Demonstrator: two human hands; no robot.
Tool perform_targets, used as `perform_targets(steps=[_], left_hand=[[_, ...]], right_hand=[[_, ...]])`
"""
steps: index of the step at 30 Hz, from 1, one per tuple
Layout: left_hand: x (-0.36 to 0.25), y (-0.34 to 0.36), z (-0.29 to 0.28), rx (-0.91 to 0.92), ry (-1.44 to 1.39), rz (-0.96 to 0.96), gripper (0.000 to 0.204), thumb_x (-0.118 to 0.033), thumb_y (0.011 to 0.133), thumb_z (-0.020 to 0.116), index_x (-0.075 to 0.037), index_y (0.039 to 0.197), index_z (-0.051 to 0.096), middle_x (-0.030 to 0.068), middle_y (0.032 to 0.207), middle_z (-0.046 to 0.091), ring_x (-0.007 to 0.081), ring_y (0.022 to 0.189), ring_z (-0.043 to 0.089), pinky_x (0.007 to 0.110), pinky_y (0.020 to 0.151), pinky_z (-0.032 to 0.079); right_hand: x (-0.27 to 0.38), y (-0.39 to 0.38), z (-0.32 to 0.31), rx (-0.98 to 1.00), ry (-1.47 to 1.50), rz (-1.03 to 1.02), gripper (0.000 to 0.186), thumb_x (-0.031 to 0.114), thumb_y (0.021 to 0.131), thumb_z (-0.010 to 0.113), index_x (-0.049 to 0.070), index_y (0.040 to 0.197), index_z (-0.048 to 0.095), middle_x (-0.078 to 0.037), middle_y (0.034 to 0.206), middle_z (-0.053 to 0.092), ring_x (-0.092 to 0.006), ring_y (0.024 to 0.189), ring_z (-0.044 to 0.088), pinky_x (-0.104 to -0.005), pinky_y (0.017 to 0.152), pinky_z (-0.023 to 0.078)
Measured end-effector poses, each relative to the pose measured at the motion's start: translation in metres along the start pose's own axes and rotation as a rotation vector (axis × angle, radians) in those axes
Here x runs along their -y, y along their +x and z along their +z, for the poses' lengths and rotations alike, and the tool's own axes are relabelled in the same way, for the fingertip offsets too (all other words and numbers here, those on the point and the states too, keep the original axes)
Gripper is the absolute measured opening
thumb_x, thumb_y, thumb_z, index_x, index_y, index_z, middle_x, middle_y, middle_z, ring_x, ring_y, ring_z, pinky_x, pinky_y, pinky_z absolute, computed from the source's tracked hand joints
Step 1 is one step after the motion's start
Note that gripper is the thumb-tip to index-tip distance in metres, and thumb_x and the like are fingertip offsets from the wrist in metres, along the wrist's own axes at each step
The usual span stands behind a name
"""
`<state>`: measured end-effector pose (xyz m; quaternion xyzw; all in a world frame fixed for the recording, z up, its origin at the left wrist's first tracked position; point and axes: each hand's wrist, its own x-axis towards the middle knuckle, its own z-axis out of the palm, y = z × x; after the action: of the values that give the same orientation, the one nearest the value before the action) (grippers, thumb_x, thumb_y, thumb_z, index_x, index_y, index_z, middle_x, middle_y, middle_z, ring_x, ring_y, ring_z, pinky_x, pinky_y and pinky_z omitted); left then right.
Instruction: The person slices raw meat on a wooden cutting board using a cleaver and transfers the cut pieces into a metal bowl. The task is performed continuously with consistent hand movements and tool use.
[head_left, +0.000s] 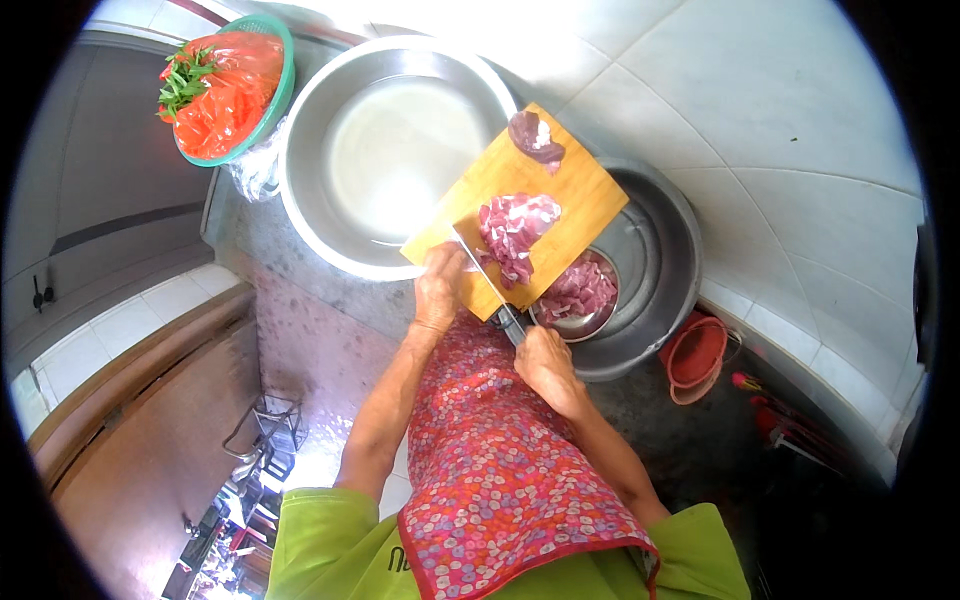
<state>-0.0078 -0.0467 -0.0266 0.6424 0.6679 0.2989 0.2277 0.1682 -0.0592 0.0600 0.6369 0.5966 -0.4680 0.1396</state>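
Observation:
My right hand (548, 362) grips the dark handle of a knife (489, 277), its blade slanting up and left across the near part of a wooden cutting board (585, 185). On the blade's left side, my left hand (440, 288) is closed at the board's edge, fingertips on a small pinkish piece of meat (477, 262) mostly hidden by them. A pile of sliced meat (515, 228) lies just right of the blade. Farther back on the board is a darker uncut chunk of meat (537, 138). Cut meat (578, 290) fills a metal bowl (610, 318) beside my right hand.
The board spans a large metal basin (300, 190) of cloudy liquid and a grey tub (680, 245) holding the bowl. A green basket (285, 75) with a red plastic bag (235, 85) and green leaves stands back left. Right of the tub is a red bucket (697, 355), near a tiled wall (800, 130).

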Motion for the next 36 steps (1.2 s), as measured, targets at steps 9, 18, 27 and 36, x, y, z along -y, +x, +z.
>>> perform_targets(steps=[9, 18, 27, 36], left_hand=[[-0.005, 0.002, -0.004, -0.022, -0.004, 0.023, 0.038, 0.008, 0.062, 0.059, -0.004, 0.098, 0.065, 0.0102, 0.104, 0.060, 0.0298, 0.096, 0.057, 0.037, 0.079, 0.049], [-0.013, 0.002, -0.008, -0.080, -0.016, -0.045, 0.026, 0.005, 0.065, 0.058, -0.008, 0.087, 0.065, 0.0089, 0.099, 0.060, 0.0302, 0.094, 0.057, 0.039, 0.077, 0.050], [-0.002, 0.003, -0.009, -0.026, -0.009, 0.029, 0.024, 0.005, 0.070, 0.063, -0.005, 0.092, 0.065, 0.0085, 0.093, 0.062, 0.0292, 0.089, 0.058, 0.036, 0.078, 0.048], [-0.001, 0.006, -0.012, -0.007, -0.043, 0.062, 0.033, 0.001, 0.065, 0.065, -0.009, 0.097, 0.067, 0.0085, 0.099, 0.062, 0.0275, 0.095, 0.057, 0.038, 0.082, 0.049]], right_hand=[[0.046, 0.054, 0.009, -0.192, 0.115, -0.079, 0.015, 0.004, 0.073, 0.057, -0.009, 0.076, 0.063, -0.032, 0.077, 0.059, -0.0467, 0.081, 0.060, -0.0494, 0.072, 0.049], [-0.005, 0.007, -0.012, -0.156, 0.045, 0.020, 0.015, 0.009, 0.077, 0.056, -0.003, 0.076, 0.064, -0.026, 0.081, 0.063, -0.0415, 0.080, 0.062, -0.0485, 0.073, 0.049], [0.010, -0.013, -0.005, -0.073, -0.074, -0.015, 0.016, 0.009, 0.077, 0.054, -0.003, 0.082, 0.062, -0.027, 0.082, 0.063, -0.0419, 0.083, 0.061, -0.0491, 0.075, 0.048], [0.028, 0.011, 0.004, -0.095, -0.124, -0.081, 0.014, 0.008, 0.075, 0.057, -0.002, 0.083, 0.064, -0.025, 0.084, 0.063, -0.0414, 0.085, 0.061, -0.0480, 0.077, 0.048]])
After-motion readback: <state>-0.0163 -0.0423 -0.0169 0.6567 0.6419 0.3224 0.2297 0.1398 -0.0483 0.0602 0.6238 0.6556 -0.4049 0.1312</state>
